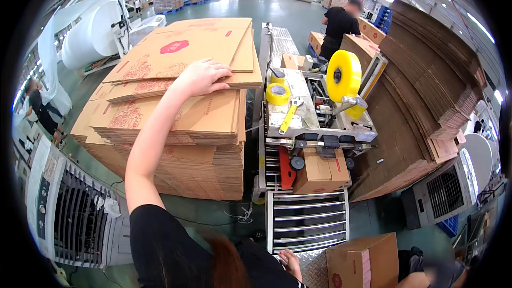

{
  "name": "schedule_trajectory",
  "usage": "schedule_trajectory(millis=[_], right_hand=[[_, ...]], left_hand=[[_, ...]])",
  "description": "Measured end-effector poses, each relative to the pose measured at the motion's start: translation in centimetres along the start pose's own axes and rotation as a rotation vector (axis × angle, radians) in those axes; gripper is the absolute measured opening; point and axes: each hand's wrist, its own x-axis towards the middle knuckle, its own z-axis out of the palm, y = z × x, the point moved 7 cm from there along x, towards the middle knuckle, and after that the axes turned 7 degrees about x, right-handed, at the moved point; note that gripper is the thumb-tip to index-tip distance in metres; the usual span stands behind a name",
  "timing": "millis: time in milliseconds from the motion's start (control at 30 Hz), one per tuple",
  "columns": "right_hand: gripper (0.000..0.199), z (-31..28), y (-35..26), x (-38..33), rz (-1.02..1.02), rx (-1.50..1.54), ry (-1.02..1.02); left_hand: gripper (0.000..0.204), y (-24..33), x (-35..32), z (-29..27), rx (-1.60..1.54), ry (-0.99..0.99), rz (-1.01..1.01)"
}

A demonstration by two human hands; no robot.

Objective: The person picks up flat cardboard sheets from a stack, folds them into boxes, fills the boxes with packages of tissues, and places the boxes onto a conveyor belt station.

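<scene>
My left hand (205,78) reaches over a tall stack of flattened cardboard boxes (170,120), brown with red print. Its fingers curl at the near right edge of the upper flattened cardboard box (213,40), and I take that edge to be in its grasp. Low in the view, my right hand (290,264) hangs beside the near end of a roller conveyor (309,218), fingers loosely apart and nothing visible in them. Within the carton-sealing machine (314,109), a formed cardboard box (321,170) sits on the rollers, under the head.
On the machine are a large yellow tape roll (344,66), smaller tape rolls (278,94) and a yellow-handled wrench (290,117). Stacked cardboard (394,106) walls the right side. A cardboard box (346,266) stands by a seated person. Another person (341,24) works beyond. An air cooler (80,213) stands left.
</scene>
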Motion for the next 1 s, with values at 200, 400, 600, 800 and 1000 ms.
schedule_trajectory(millis=[200, 400, 600, 800, 1000], right_hand=[[0.047, -7.6, 8.5, -5.6, -0.026, 0.107, 0.161], [0.042, -11.5, 18.0, -11.0, -0.009, 0.129, 0.217], [0.039, -12.2, 23.9, -15.6, -0.035, 0.103, 0.238], [0.036, -13.0, 20.8, -21.0, -0.296, -0.055, 0.326], [0.034, -7.3, 11.1, -28.9, -0.73, -0.463, 0.427]], left_hand=[[0.012, -1.7, -5.4, -1.8, -0.063, -0.057, -0.168], [0.018, -3.0, -13.6, -4.8, 0.173, 0.209, -0.599], [0.012, 1.5, -15.4, -12.7, 0.632, 0.392, -0.476], [0.006, 31.8, -11.3, -27.5, 0.34, 0.899, 0.328], [0.039, 44.1, -20.2, -35.7, -0.207, 1.386, 0.807]])
